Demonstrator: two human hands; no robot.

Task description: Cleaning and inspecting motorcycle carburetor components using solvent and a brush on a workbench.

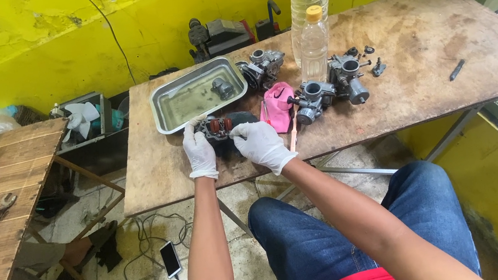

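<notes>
Head view: just left of frame centre, left hand (200, 151) and right hand (260, 143), both white-gloved, pinch a small carburetor part (219, 126) with red pieces from either side, low over the desk (158, 170) near its front edge; looks like an inspecting or dismantling step, calling for a steady grip. Metal tray (159, 103) sits close behind, pink rag (278, 106) and carburetors (331, 85) to the right; bare wood lies lower left
</notes>
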